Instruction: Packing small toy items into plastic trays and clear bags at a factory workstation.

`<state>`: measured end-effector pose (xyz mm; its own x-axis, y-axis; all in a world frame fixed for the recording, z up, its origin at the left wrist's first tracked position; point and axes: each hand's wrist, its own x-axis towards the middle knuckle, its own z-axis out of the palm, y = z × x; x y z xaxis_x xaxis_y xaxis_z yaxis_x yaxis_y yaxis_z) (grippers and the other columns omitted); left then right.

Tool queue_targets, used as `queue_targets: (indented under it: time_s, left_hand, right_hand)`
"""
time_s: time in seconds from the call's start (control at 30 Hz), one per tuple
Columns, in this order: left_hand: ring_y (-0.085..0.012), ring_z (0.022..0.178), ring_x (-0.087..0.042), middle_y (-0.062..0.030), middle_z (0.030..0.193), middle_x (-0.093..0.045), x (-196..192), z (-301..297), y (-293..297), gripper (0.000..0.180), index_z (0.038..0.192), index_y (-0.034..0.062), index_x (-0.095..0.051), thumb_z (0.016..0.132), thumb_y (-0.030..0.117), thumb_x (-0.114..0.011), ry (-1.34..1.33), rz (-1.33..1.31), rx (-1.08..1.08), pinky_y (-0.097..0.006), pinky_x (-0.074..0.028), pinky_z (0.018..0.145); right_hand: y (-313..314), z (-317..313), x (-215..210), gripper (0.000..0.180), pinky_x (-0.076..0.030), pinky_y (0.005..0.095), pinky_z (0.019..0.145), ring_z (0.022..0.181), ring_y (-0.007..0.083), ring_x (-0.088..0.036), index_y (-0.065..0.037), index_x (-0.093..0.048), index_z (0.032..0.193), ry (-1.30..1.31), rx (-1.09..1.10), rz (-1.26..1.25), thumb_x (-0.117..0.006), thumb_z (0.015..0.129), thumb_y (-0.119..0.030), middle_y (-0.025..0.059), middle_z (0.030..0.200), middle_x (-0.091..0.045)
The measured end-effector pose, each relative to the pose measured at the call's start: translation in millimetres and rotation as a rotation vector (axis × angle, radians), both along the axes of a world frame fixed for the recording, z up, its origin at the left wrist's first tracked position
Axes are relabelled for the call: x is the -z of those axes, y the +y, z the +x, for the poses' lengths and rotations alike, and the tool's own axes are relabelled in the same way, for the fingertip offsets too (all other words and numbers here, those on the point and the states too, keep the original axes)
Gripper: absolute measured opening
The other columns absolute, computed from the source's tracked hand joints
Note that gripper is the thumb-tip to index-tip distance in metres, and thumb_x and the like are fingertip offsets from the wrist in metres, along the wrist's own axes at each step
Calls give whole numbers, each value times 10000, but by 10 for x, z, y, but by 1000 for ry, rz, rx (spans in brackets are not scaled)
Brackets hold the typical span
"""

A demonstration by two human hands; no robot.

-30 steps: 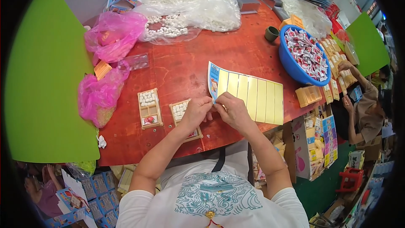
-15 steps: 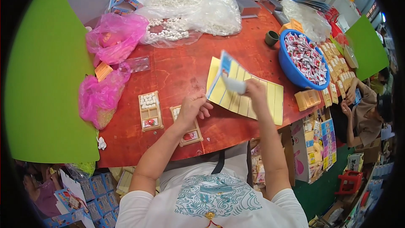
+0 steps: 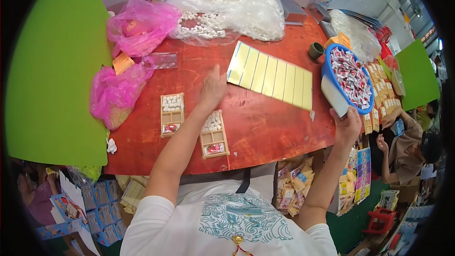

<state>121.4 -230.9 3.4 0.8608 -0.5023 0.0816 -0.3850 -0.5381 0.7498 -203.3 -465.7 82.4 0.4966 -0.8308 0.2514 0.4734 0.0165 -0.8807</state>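
Thin yellow sheet [image 3: 270, 75], ruled into slender bands — flat on the scuffed red tabletop [image 3: 272, 130], its left edge beside the left hand [image 3: 214, 87]; whether those fingers grip it, indiscernible. Right hand [image 3: 348, 124] — fingertips clamped on a pale, smooth strip's [image 3: 332, 96] lower end.

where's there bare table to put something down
Red tabletop shows bare between the ruled yellow sheet, the nearer cream rectangular tray and the right hand; also, smaller, between the left hand and the clear plastic tray. Crowded: the back, under clear plastic bags.
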Motion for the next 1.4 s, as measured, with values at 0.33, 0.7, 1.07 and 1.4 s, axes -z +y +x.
queue_targets:
  time_s: [0.33, 0.7, 1.07, 1.4]
  left_hand:
    - [-304, 1307, -393, -172, 1404, -417, -436, -1262, 653, 728, 1456, 28, -279, 835, 192, -620, -260, -370, 704, -407, -284, 1077]
    - [-289, 1064, -621, -222, 1197, -588, -170, -1371, 1164, 388, 1340, -13, -399, 995, 166, -399, 1122, -1340, 181, -418, -509, 916]
    - [-106, 764, -589, -52, 849, -658, 3, -1567, 2021, 183, 908, -15, -641, 915, 141, -546, 674, -854, -140, -252, -471, 728]
    - [-316, 653, -562, -126, 732, -547, -32, -1266, 1829, 134, 796, 13, -592, 846, 136, -609, -4, -196, -121, -383, -425, 563]
  right_hand:
    - [1694, 810, 2, 153, -470, 256, 791, 876, 104, -589, 38, -638, 965, 379, -365, -303, -521, 903, -40, 61, 979, -639]
    - [1994, 963, 199, 218, -479, 361, 752, 882, 307, -614, -1, -614, 1013, 633, -306, -721, -638, 832, -121, 166, 943, -620]
    - [2202, 972, 223, 107, -402, 370, 759, 742, 280, -555, -31, -603, 791, 680, -666, -964, -642, 810, -129, 94, 741, -566]
    - [1956, 1443, 453, 157, -368, 391, 766, 765, 283, -546, -31, -612, 753, 924, -608, -1159, -626, 813, -175, 104, 746, -539]
